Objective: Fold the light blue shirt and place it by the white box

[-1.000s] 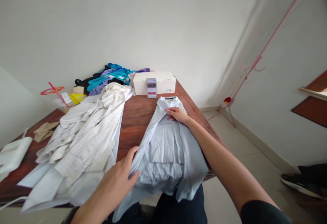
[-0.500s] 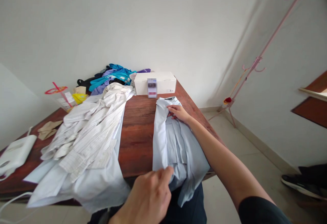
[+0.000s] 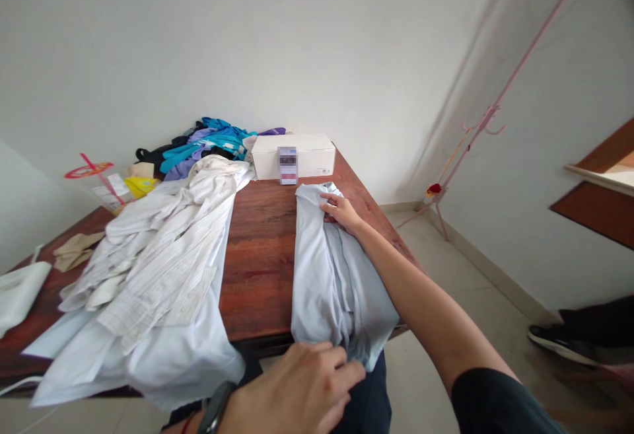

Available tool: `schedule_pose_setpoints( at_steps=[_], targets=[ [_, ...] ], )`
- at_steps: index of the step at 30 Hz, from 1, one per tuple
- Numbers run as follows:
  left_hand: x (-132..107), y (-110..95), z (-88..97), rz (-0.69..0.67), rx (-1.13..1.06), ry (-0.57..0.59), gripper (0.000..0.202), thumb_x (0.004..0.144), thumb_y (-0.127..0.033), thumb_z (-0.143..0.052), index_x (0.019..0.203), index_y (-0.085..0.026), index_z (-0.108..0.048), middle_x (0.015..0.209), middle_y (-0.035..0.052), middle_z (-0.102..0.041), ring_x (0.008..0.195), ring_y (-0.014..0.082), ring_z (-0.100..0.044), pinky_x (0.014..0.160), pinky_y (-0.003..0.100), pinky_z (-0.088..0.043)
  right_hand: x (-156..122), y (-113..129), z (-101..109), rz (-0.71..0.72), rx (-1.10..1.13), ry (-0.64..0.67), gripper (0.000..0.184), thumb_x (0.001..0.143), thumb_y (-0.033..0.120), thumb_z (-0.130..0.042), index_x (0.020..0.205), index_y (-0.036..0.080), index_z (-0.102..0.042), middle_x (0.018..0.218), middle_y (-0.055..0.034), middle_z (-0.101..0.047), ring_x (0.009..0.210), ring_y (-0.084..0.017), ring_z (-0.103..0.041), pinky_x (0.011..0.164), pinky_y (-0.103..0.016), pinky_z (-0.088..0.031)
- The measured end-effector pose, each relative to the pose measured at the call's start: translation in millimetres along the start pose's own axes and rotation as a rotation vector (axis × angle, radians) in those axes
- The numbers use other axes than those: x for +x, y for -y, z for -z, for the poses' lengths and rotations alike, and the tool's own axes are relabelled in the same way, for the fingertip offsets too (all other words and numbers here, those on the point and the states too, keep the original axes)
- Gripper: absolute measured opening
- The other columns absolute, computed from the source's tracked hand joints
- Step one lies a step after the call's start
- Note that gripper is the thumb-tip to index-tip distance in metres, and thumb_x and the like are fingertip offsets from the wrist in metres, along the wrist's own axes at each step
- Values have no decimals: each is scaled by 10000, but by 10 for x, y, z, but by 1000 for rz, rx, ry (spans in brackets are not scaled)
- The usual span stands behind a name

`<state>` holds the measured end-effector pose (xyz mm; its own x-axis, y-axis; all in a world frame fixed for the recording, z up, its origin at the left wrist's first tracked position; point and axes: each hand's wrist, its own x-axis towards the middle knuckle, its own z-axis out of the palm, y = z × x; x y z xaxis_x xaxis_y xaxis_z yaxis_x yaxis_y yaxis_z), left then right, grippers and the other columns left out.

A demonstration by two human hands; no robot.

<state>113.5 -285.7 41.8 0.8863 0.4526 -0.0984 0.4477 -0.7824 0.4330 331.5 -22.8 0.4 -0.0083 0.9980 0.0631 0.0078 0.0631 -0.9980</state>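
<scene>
A pale blue shirt (image 3: 317, 269), folded lengthwise into a narrow strip, lies on the right part of the wooden table (image 3: 257, 249), its hem hanging over the near edge. My right hand (image 3: 339, 211) rests near the collar at the far end, fingers bent and pressing the cloth. My left hand (image 3: 302, 388) is at the near edge, its fingers pinching the shirt's hem. A dark watch sits on my left wrist.
A heap of white striped shirts (image 3: 158, 255) covers the table's left half. Behind it lie blue and purple clothes (image 3: 208, 143), a white box (image 3: 292, 154), a plastic cup with a red straw (image 3: 102, 183) and a white bag (image 3: 20, 289). A pink coat stand (image 3: 495, 110) is at the right; a shoe (image 3: 559, 341) lies on the floor.
My left hand folded the shirt's left side over to the right and slid along the hem to the right. The shirt is narrower. My right hand stayed near the collar.
</scene>
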Motion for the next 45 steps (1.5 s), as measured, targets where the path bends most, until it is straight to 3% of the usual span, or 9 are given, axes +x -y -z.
schedule_pose_setpoints(
  at_steps=[7, 10, 12, 16, 18, 23, 32, 38, 45],
  targets=[
    [197, 471, 502, -194, 219, -13, 678, 855, -268, -795, 1470, -292, -512, 1633, 121, -372, 1512, 394, -307, 1207, 569, -298, -22, 38, -18, 2, -4, 43, 484, 846, 256, -705, 1320, 177, -648, 1183, -67, -703, 907, -172, -688, 683, -264, -626],
    [462, 776, 848, -303, -30, 112, 517, 857, -325, -802, 1345, -264, -641, 1538, 115, -518, 1414, 354, -486, 1164, 488, -398, -32, 11, -15, 17, -141, 95, 458, 859, 250, -686, 1309, 163, -668, 964, -39, -730, 786, -148, -660, 705, -270, -596],
    [710, 1059, 1184, -267, -300, 142, 253, 1018, -288, -558, 1203, -189, -699, 1195, 103, -744, 1073, 222, -724, 949, 327, -558, -40, -3, -18, 129, -304, 150, 422, 865, 257, -682, 1276, 167, -701, 873, -24, -733, 740, -148, -634, 726, -277, -565],
    [1260, 1831, 1763, 42, -193, -410, 253, 958, -129, -466, 1085, -108, -684, 1034, 117, -759, 912, 189, -728, 821, 279, -566, -92, 21, -47, 337, -579, 245, 395, 894, 283, -663, 1278, 212, -724, 891, -21, -746, 781, -169, -625, 792, -297, -509],
    [1476, 2211, 1878, 121, -37, -491, 290, 909, -94, -483, 1107, -109, -694, 1136, 128, -745, 1033, 205, -700, 925, 301, -536, -130, 49, -68, 348, -670, 266, 435, 911, 291, -646, 1338, 222, -693, 860, -21, -738, 761, -176, -622, 773, -301, -490],
    [1733, 2754, 1808, 118, 5, -370, 295, 843, -120, -529, 1051, -111, -738, 1082, 108, -769, 985, 206, -703, 890, 276, -534, -168, 65, -111, 337, -717, 255, 425, 929, 319, -638, 1342, 240, -695, 809, -17, -733, 732, -181, -636, 755, -298, -477],
    [1832, 3049, 1759, 89, 27, -214, 334, 714, -33, -530, 879, -150, -796, 910, 59, -798, 815, 185, -713, 737, 222, -520, -102, 10, -110, 256, -584, 49, 339, 908, 387, -658, 1166, 192, -760, 937, -52, -769, 801, -183, -667, 792, -301, -514],
    [1894, 3031, 1729, 26, 54, -327, 399, 707, 36, -494, 903, -137, -796, 937, 87, -788, 895, 214, -710, 870, 279, -517, -65, -47, -74, 173, -514, 54, 597, 880, 429, -680, 1430, 219, -586, 976, -25, -714, 691, -133, -597, 670, -259, -509],
    [1884, 3101, 1572, -40, 77, -432, 505, 726, 66, -552, 1146, -151, -728, 1252, 107, -715, 1158, 216, -648, 1041, 288, -461, -120, -10, -81, 181, -597, 112, 530, 933, 442, -617, 1421, 235, -620, 868, -17, -716, 691, -154, -599, 688, -275, -503]
  ],
)
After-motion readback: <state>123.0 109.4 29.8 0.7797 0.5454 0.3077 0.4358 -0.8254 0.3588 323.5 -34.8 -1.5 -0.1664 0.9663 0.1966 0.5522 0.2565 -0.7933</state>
